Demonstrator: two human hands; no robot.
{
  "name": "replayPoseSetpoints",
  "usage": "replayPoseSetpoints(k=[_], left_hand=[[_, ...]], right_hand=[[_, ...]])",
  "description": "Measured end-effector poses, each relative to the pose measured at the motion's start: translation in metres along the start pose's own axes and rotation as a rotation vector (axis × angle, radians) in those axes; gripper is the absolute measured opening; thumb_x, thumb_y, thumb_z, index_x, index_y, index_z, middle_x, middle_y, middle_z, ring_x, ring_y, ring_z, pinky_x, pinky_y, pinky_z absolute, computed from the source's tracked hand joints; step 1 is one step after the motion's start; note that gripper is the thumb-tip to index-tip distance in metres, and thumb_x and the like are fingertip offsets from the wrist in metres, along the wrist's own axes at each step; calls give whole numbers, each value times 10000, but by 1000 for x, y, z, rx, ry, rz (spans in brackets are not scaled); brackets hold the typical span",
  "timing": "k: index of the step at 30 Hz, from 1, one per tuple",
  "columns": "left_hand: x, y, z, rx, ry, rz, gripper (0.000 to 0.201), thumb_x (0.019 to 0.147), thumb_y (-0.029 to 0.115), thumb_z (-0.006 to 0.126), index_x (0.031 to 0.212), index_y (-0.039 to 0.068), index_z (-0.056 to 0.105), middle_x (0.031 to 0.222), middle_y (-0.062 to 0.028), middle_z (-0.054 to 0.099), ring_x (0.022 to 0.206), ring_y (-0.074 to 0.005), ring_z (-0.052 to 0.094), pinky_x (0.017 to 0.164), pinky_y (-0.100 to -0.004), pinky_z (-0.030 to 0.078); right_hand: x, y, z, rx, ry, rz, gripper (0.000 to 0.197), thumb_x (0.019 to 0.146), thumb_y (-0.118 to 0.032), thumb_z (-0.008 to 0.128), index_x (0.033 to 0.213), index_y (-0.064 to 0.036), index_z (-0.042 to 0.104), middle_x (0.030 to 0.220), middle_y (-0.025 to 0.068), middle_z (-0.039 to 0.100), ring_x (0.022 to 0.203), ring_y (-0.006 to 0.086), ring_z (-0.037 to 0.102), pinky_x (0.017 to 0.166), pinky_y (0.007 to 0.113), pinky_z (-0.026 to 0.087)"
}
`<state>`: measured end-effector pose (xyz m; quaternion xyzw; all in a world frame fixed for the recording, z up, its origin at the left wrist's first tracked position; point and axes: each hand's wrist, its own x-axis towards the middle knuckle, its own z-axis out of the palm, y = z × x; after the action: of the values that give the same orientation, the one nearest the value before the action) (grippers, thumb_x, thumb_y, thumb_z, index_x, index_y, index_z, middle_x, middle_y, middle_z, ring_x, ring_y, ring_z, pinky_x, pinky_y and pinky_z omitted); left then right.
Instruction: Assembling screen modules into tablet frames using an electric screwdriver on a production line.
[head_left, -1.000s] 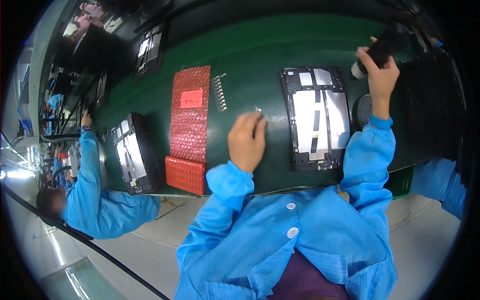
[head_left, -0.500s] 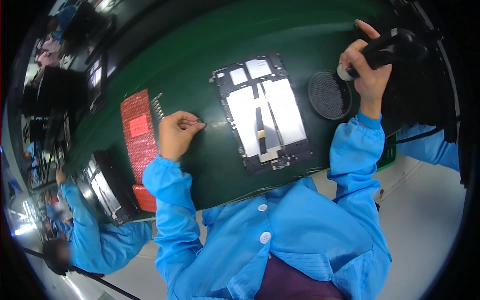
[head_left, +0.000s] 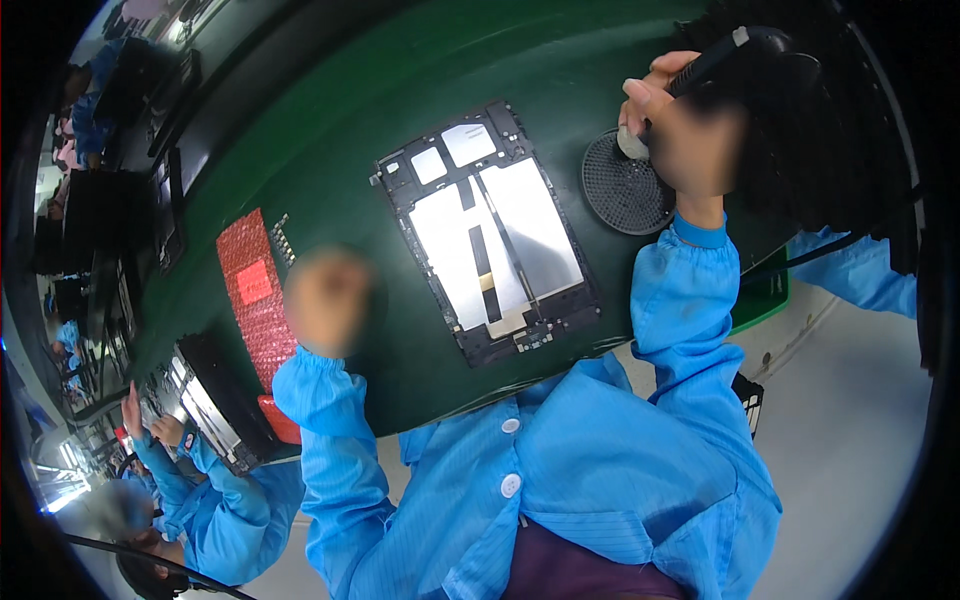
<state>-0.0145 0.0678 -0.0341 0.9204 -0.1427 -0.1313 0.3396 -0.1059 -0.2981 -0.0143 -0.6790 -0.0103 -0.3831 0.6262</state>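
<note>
One black, elongated handheld object (head_left: pixel 735 65), upper right of the frame. Right hand (head_left: pixel 700 145) wrapped round it, fingers curled; pale rounded end (head_left: pixel 632 143) shows beneath the fingers, overlapping a round dark-grey dish with textured face (head_left: pixel 612 190); contact unclear. Left hand (head_left: pixel 330 300), left of centre, blurred: cannot tell whether fingers pinch anything. Between the hands, centre of frame: flat rectangular black-edged device chassis with silvery panels (head_left: pixel 545 225), lying slantwise on the smooth green bench (head_left: pixel 410 375). Left of left hand: long red bubble-wrap sheet (head_left: pixel 265 322), short strip of small metallic pieces (head_left: pixel 283 240) beside its upper right edge. Lower left: black rectangular stack with silvery top face (head_left: pixel 205 405); near it, co-worker in blue sleeves (head_left: pixel 240 525).
</note>
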Motion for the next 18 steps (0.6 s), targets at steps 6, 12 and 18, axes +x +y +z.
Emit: replayPoseSetpoints(k=[6, 12, 18], left_hand=[[-37, 33, 31, -1, 311, 756, 169, 654, -98, 661, 724, 17, 559, 781, -112, 618, 797, -271, 619, 691, -326, 493], [-76, 69, 93, -297, 139, 946, 206, 584, -98, 670, 730, 26, 595, 758, -84, 618, 780, -278, 626, 659, -354, 499], [-77, 75, 110, -273, 126, 937, 198, 576, -56, 703, 748, 9, 629, 755, -100, 618, 726, -257, 618, 599, -324, 485]], right_hand=[[4, 0, 8, -49, 58, -24, 453, 768, 12, 663, 1180, 56, 480, 704, 103, 617, 545, 160, 590, 542, 293, 502], [4, 5, 9, -5, 84, -72, 416, 783, -3, 662, 1160, 48, 493, 660, 85, 608, 534, 159, 592, 534, 293, 502], [10, 14, 12, -12, 49, -82, 388, 784, -32, 678, 1131, 41, 521, 631, 71, 597, 530, 157, 592, 527, 284, 495]])
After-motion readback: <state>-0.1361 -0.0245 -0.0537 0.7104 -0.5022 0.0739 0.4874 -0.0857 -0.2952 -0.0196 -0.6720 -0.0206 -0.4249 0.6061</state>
